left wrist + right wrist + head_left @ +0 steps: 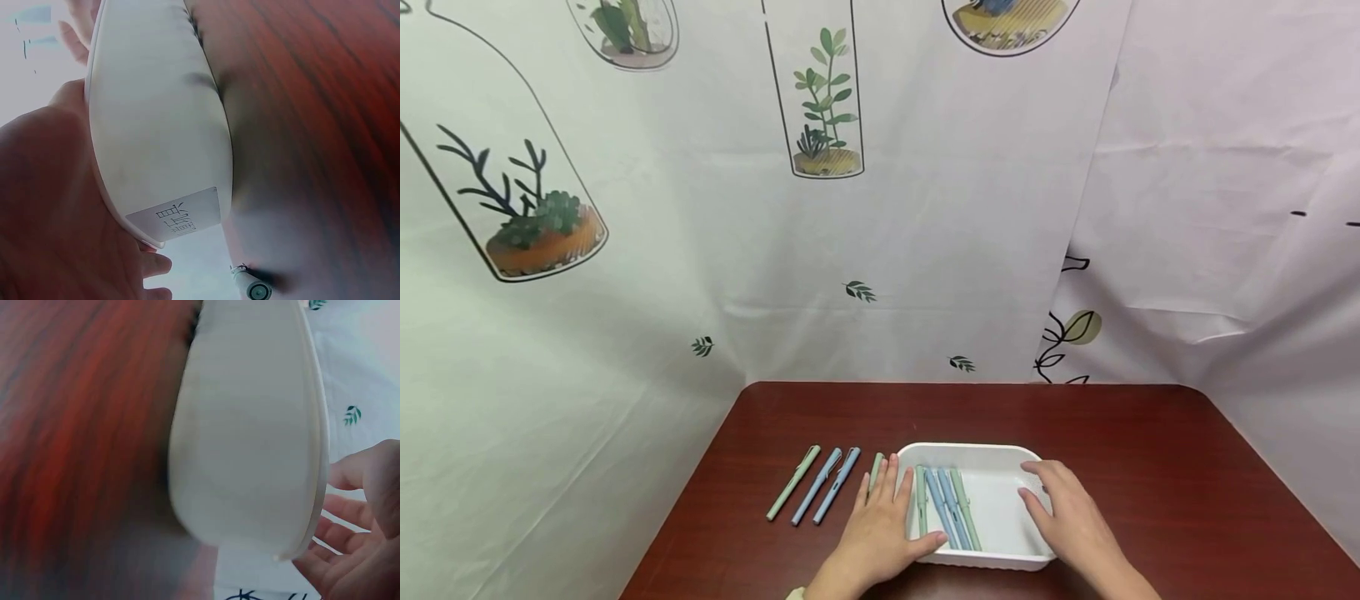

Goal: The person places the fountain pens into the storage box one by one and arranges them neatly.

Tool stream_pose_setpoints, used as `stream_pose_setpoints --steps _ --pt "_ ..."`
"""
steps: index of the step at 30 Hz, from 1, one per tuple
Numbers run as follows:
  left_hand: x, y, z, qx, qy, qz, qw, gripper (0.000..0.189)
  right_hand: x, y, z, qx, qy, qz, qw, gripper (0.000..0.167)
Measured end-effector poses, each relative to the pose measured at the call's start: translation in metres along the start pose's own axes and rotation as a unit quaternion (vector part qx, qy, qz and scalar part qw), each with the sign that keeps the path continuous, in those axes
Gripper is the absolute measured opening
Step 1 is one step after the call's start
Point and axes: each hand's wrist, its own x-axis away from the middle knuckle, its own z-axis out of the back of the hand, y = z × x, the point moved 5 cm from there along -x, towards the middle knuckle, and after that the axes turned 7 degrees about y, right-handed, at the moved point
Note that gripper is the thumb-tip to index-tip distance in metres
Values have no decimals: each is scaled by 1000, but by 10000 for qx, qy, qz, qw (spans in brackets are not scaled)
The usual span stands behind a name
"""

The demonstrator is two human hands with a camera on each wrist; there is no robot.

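The hands were held apart, one on each side of a white tray (1003,508), which was positioned between them on the table (1112,425). The left hand (880,533) was laid at the near-side rim, with its fingers extended and its thumb spread. The right hand (1070,518) was placed at the opposite rim, with the thumb parted from loosely bent fingers; whether the rim was pressed could not be determined. Four pens (966,504), two green and two blue, were contained in the tray, nearer the left hand. To the left of that hand, a green pen (793,483) and two blue pens (837,486) were laid out; a second green pen (876,468) was partly covered by its fingers. The table was finished in dark red, streaked wood grain, with rounded corners beyond the hands. Creased white fabric (955,250), printed with bottled plants (827,100), was hung beyond and to both sides.
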Motion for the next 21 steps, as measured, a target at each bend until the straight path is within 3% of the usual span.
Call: stream_pose_setpoints --steps 4,7,16,21 --pt "0 1 1 -51 28 -7 10000 103 6 4 5 161 238 311 9991 37" --pt "0 2 2 -45 33 -6 10000 103 11 9 6 175 156 318 9992 43" --pt "0 0 3 95 -100 74 9999 105 25 16 4 288 -529 147 9981 61" --pt "0 -1 4 175 -118 51 9998 104 30 21 -1 346 -1213 -71 9920 71"
